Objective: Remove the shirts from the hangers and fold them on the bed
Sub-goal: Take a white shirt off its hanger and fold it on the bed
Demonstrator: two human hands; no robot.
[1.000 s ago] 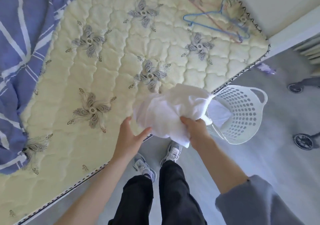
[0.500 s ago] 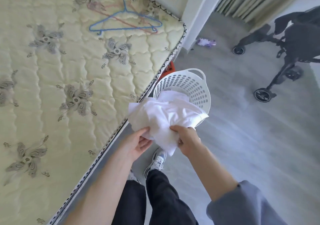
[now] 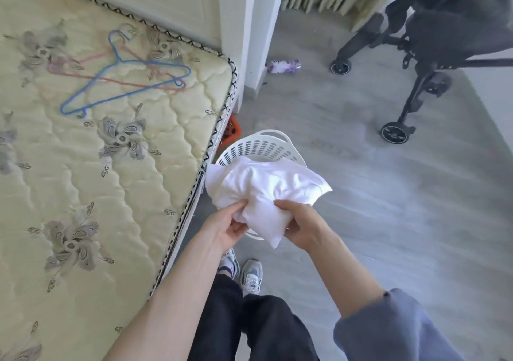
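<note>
Turning from the bed (image 3: 111,194), I now hold the bunched white shirt (image 3: 266,191) in both hands over the basket (image 3: 261,144); folding seems finished.

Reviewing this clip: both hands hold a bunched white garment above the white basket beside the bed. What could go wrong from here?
1. The white garment is bunched in the left hand and right hand directly over the laundry basket, off the mattress; if released, it would likely land in the basket unfolded.
2. Its loose lower corner hangs free, so a slipped grip could drop it onto the floor.
</note>
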